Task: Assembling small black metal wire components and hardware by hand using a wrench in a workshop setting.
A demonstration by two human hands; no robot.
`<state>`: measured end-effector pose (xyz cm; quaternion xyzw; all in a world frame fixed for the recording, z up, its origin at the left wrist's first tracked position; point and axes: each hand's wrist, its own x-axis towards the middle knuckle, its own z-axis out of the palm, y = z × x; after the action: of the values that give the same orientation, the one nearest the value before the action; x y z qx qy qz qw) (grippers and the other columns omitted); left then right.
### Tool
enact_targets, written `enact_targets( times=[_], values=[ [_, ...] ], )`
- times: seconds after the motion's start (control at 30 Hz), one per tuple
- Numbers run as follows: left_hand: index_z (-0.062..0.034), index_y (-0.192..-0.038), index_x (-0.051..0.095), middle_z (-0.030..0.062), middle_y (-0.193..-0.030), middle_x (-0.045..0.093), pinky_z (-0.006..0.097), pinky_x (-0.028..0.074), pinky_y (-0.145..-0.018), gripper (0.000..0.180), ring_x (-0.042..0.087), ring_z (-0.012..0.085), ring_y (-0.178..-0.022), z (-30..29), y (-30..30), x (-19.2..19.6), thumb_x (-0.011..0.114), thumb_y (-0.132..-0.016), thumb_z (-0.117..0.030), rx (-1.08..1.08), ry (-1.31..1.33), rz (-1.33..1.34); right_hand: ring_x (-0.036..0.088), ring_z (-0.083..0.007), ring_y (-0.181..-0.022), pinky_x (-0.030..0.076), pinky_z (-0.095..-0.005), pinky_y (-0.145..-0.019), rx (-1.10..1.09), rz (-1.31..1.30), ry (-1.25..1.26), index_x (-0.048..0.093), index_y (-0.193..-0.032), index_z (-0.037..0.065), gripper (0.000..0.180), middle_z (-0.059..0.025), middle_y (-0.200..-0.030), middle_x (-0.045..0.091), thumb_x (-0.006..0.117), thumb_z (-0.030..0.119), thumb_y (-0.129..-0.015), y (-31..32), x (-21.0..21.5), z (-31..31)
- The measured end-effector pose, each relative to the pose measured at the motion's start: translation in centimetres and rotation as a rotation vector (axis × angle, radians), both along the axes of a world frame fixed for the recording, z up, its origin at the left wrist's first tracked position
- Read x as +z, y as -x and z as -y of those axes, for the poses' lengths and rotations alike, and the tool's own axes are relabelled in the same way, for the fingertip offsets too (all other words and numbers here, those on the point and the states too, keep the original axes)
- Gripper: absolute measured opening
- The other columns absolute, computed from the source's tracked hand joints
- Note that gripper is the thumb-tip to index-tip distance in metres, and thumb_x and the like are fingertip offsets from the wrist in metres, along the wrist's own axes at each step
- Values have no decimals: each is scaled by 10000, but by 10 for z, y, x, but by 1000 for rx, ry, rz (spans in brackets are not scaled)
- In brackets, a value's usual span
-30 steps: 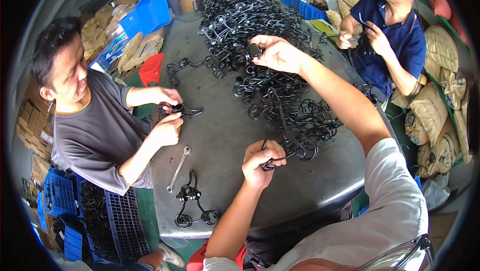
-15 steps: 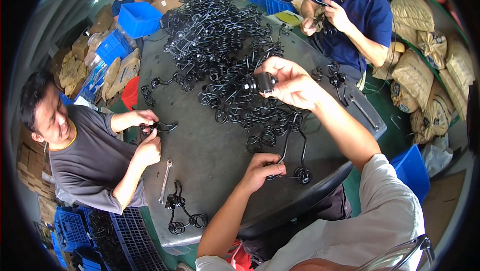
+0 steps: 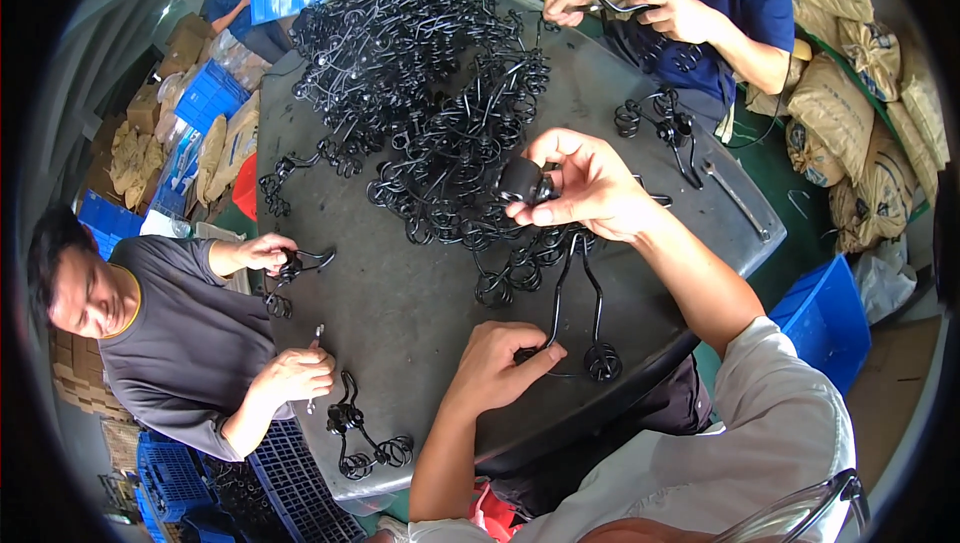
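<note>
My right hand (image 3: 590,183) is raised over the near edge of the heap, its fingers and thumb closed round a short black cylinder (image 3: 520,181) with a smaller dark end. I cannot make out exactly what this part is. Lower down, my left hand (image 3: 500,363) is closed on one coiled end of a bent black wire spring piece (image 3: 597,293). Its two legs run up from the coils toward the heap, and its other coil rests on the table. A large heap of black coiled wire pieces (image 3: 400,63) covers the table's far middle.
On the grey table (image 3: 370,283), an assembled wire piece (image 3: 362,428) lies near left, another (image 3: 665,123) right, beside a wrench (image 3: 738,203). A co-worker at left holds a wire piece (image 3: 287,268) and a wrench (image 3: 316,343). Another works far right. A blue bin (image 3: 820,323) stands right.
My right hand has turned the black cylinder slightly; my left hand keeps its grip on the coil. The left co-worker has taken hold of the wrench. The person at the back now holds the blue crate tilted.
</note>
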<state>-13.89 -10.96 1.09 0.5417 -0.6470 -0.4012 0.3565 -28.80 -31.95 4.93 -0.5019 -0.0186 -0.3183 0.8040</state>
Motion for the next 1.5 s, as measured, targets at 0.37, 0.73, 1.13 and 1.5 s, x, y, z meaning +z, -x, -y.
enact_targets(
  times=[0.37, 0.73, 1.13, 1.5],
  values=[
    [-16, -656, 645, 122, -696, 536, 490, 439, -619, 362, 619, 346, -705, -5, -3, 12, 758, -890, -268, 42, 227, 307, 702, -215, -1047, 603, -353, -905, -355, -89, 401, 604, -1176, 37, 506, -95, -1130, 676, 857, -102, -761, 0, -15, -14],
    [-30, -584, 663, 145, -558, 632, 450, 504, -576, 187, 664, 362, -581, -21, 0, 11, 724, -695, -167, 90, 65, 288, 680, -146, -965, 566, -275, -845, -376, -126, 527, 595, -1137, 28, 511, -228, -1475, 522, 929, 90, -755, -13, -29, -16],
    [-49, -1026, 715, 115, -861, 712, 391, 557, -662, 166, 687, 286, -703, -124, -57, 36, 728, -874, -114, 1003, 245, 434, 695, -161, -976, 586, -304, -868, -354, -159, 453, 599, -1127, 22, 483, -234, -1452, 541, 907, 72, -758, -14, -23, -26],
    [-24, -1269, 663, 118, -1011, 735, 306, 547, -806, 563, 712, 199, -895, -193, -120, 16, 720, -720, 82, 1001, -134, 683, 677, -157, -971, 583, -301, -872, -282, -147, 407, 578, -1150, 7, 503, -205, -1453, 536, 900, 16, -763, -14, -16, -38]
  ],
)
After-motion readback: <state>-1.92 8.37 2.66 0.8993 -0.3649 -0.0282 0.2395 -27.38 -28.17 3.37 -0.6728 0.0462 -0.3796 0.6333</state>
